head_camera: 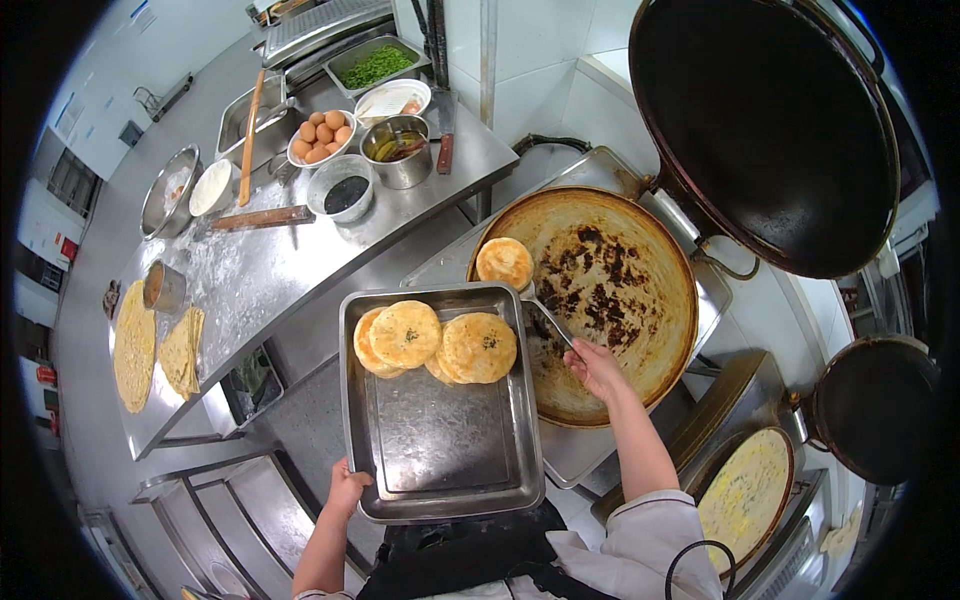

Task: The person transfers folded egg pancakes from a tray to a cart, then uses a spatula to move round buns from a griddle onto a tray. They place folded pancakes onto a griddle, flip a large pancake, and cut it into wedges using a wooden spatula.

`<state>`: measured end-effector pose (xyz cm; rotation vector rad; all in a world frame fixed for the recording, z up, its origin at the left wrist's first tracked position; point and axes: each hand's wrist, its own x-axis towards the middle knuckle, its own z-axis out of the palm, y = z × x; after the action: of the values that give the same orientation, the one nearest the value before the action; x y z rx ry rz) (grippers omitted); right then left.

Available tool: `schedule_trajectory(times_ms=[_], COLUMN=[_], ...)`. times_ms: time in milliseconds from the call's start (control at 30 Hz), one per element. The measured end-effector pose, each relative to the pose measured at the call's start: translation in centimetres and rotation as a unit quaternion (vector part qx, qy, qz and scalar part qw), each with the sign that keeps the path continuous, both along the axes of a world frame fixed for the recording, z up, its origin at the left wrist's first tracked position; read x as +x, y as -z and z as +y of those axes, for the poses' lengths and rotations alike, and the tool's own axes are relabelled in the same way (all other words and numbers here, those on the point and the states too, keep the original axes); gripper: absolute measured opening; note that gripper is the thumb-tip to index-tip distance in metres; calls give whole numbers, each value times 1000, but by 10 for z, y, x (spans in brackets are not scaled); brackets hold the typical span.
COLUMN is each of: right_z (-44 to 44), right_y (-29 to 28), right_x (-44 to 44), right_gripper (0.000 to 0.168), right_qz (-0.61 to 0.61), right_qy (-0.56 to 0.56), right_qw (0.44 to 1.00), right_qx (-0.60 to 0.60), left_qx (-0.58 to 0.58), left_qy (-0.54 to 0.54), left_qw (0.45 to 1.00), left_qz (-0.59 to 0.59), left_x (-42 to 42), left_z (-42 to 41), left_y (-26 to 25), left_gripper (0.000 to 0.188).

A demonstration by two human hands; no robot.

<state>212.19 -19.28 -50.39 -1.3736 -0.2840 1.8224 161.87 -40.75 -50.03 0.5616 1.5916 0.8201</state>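
My left hand (349,484) grips the lower left rim of a deep metal tray (442,450). Several round browned flatbreads (480,347) lie overlapping at the tray's far end, the top ones dotted with black seeds. In my right hand (598,371) is the handle of a metal utensil (551,319); its head is mostly hidden at the edge of one more round flatbread (505,261). That bread is at the left side of a large round griddle (622,360), whose surface has dark burnt patches. The tray's right edge overlaps the griddle's near left side.
The griddle's black lid (765,135) stands raised. At lower right, a second griddle holds a large flat pancake (750,495). The floury steel table (247,300) bears a bowl of eggs (322,139), a cleaver (445,135), a rolling pin (262,217), a metal pot (397,154) and dough sheets (135,349).
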Motion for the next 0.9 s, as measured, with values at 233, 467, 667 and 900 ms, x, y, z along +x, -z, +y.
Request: schedule_trajectory(times_ms=[233, 467, 667, 900], right_z=[-8, -20, -79, -114], right_y=[-10, -97, -95, -110], right_x=[7, -21, -72, -85], right_gripper=[39, 42, 48, 47], right_qz=[-36, -170, -566, -539], right_qy=[39, -57, -258, -232], right_qw=[998, 975, 639, 680], right_qx=[25, 131, 453, 439], left_qx=[5, 9, 19, 12], left_qy=[13, 32, 57, 28], left_qw=[1000, 999, 998, 999], left_qz=[-9, -16, -32, -29], left_x=[-1, 2, 4, 5], left_z=[2, 15, 21, 14], left_y=[10, 5, 10, 17], left_gripper=[30, 31, 34, 29])
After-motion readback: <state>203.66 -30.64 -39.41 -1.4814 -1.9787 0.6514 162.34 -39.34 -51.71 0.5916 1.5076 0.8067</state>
